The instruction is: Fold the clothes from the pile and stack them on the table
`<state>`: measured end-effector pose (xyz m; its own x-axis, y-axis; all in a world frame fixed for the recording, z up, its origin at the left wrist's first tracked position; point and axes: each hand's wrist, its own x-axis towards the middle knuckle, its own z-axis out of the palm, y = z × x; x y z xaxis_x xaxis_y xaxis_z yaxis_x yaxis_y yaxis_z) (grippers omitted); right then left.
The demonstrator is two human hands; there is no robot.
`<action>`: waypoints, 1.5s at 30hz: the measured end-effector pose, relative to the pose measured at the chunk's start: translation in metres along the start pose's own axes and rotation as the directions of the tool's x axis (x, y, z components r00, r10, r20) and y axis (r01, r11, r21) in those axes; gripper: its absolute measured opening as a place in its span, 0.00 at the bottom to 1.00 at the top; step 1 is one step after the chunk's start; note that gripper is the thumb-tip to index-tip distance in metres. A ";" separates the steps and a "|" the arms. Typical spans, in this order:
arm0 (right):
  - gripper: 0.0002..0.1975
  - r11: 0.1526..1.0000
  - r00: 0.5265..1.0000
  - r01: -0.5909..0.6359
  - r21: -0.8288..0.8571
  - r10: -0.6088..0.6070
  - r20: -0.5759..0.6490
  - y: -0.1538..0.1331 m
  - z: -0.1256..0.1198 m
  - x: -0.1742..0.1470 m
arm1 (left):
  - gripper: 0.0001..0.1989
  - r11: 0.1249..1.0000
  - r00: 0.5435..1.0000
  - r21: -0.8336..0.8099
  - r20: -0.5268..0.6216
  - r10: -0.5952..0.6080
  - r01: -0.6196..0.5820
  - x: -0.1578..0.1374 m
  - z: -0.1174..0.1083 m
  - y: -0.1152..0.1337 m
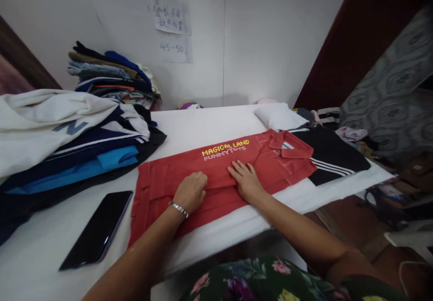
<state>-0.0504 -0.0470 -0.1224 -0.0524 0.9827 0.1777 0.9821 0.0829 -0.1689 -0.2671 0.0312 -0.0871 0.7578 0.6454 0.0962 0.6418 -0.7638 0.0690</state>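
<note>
A red collared shirt lies lengthwise on the white table, partly folded, its collar to the right. Yellow and white lettering reading "MAGICAL LAND FUNNY TOYS" shows along its far part. My left hand, with a silver bracelet at the wrist, is closed on the shirt's fabric near the middle. Its fingertips are curled out of sight. To the right, my right hand rests on the shirt with its fingers spread out flat. The thumb of that hand is hidden.
A black phone lies at left on the white table. Piled clothes and a folded stack fill the left side. Black striped trousers and a white folded cloth lie at right. Paper notes hang on the wall.
</note>
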 end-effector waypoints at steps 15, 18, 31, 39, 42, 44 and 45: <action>0.30 0.994 0.996 0.017 0.105 -0.027 0.091 0.003 -0.002 0.001 | 0.16 0.984 0.993 0.148 0.059 -0.106 0.096 -0.010 -0.008 -0.027; 0.30 0.991 0.995 0.027 0.130 -0.040 0.097 0.005 -0.004 -0.003 | 0.14 0.978 0.991 0.173 0.035 -0.127 0.119 -0.023 -0.008 -0.031; 0.26 0.936 0.977 0.060 0.347 -0.127 0.173 0.034 -0.030 -0.043 | 0.16 0.983 0.983 0.029 -0.022 -0.180 0.181 -0.038 -0.005 -0.044; 0.22 0.973 0.993 -0.101 0.208 0.087 0.077 0.089 -0.031 -0.058 | 0.15 0.991 0.989 -0.022 -0.059 -0.136 0.135 -0.040 0.001 -0.054; 0.19 0.976 0.993 -0.111 0.186 0.116 -0.015 0.109 -0.031 -0.068 | 0.14 0.989 0.986 -0.031 -0.071 -0.150 0.148 -0.040 0.004 -0.056; 0.17 0.976 0.975 -0.167 0.140 0.184 -0.125 0.130 -0.035 -0.076 | 0.14 0.986 0.982 -0.029 -0.084 -0.166 0.164 -0.039 0.006 -0.056; 0.17 0.972 0.956 -0.203 0.114 0.222 -0.192 0.142 -0.038 -0.080 | 0.14 0.985 0.982 -0.031 -0.087 -0.169 0.167 -0.039 0.007 -0.056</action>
<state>0.1004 -0.1205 -0.1236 0.2029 0.9261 0.3180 0.9451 -0.1003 -0.3110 -0.3313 0.0488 -0.1013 0.6250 0.7620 0.1692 0.7555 -0.6451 0.1144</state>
